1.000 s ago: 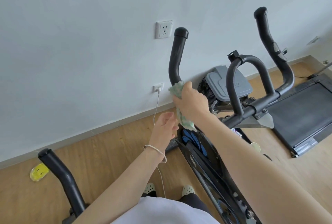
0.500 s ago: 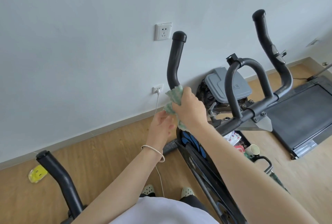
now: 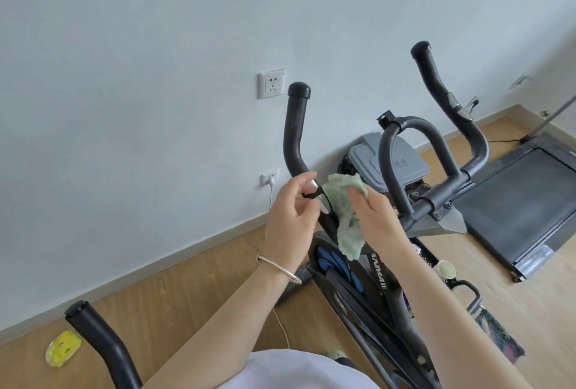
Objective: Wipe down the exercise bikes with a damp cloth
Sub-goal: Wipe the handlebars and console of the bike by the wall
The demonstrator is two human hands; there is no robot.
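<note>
A black exercise bike [image 3: 371, 276] stands in front of me with upright handlebars; its left handlebar [image 3: 294, 130] rises near the wall. A pale green cloth [image 3: 343, 214] is draped over the lower bend of that handlebar. My right hand [image 3: 374, 217] presses and holds the cloth from the right. My left hand [image 3: 291, 217], a bracelet on its wrist, pinches an edge of the cloth at the bar's left side. The bar under the cloth is hidden.
A second bike's black handlebar [image 3: 96, 345] rises at lower left. A treadmill [image 3: 517, 204] lies at right, a grey lidded bin [image 3: 389, 164] behind the bike. Wall sockets [image 3: 271, 84] and a white cable [image 3: 271, 198] are on the wall. A yellow object [image 3: 62, 348] lies on the floor.
My left hand has risen from below the cloth to the handlebar and taken an edge of it. My right hand slid lower and to the right, the cloth spreading over the bar.
</note>
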